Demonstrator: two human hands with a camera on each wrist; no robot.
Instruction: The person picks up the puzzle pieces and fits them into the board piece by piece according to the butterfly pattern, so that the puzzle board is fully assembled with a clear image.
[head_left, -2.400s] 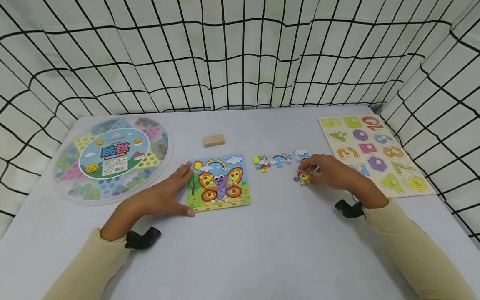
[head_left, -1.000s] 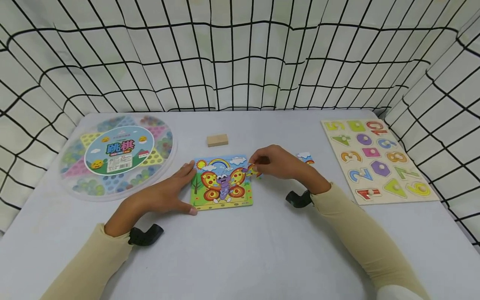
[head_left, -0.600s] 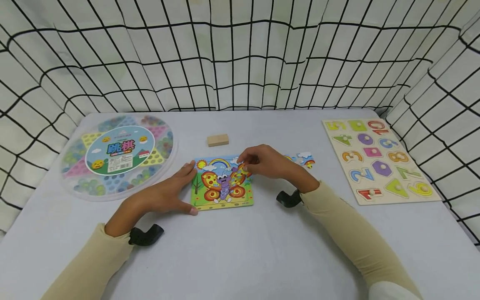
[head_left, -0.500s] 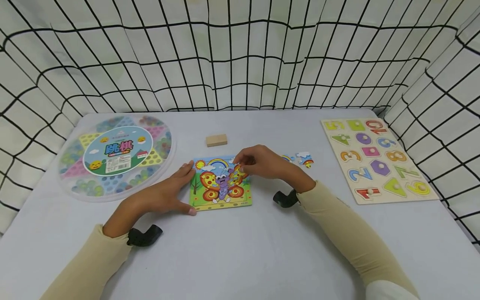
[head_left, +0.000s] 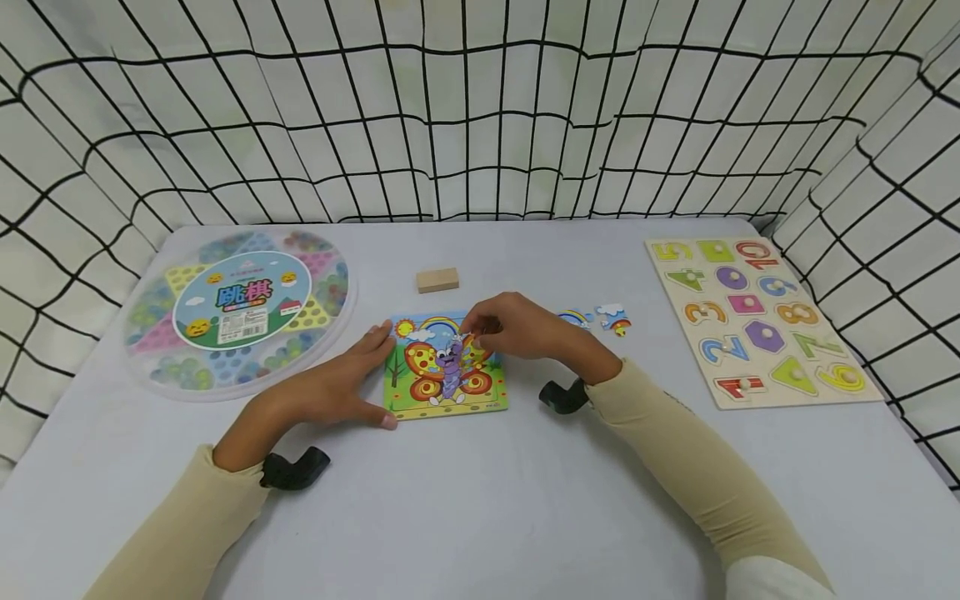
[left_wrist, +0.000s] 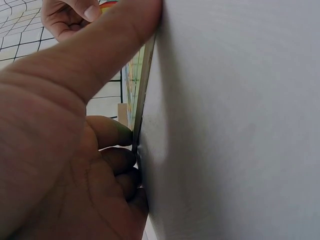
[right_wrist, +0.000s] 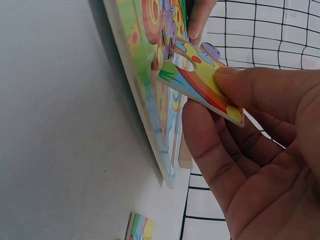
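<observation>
A jigsaw board [head_left: 450, 404] with a purple butterfly picture lies flat at the middle of the table. My left hand [head_left: 330, 390] rests against its left edge, fingers fairly straight and thumb at the near left corner. Over the board's upper right part, my right hand [head_left: 521, 327] pinches a yellow, red and blue jigsaw piece [right_wrist: 205, 75] between thumb and index finger. In the right wrist view this piece is tilted, its far end close to the board; whether they touch I cannot tell. Loose jigsaw pieces [head_left: 613, 319] lie right of the board, partly hidden by the right hand.
A round Chinese checkers set [head_left: 242, 304] with a clear lid is at the left. Behind the jigsaw board lies a small wooden block [head_left: 438, 281]. A wooden number puzzle [head_left: 756, 363] occupies the right side. Black netting over white walls surrounds the table's back and sides.
My right hand has picked up a piece from the loose ones and carried it left, over the board, now turning it slightly inward. The left hand stays at the board's edge.
</observation>
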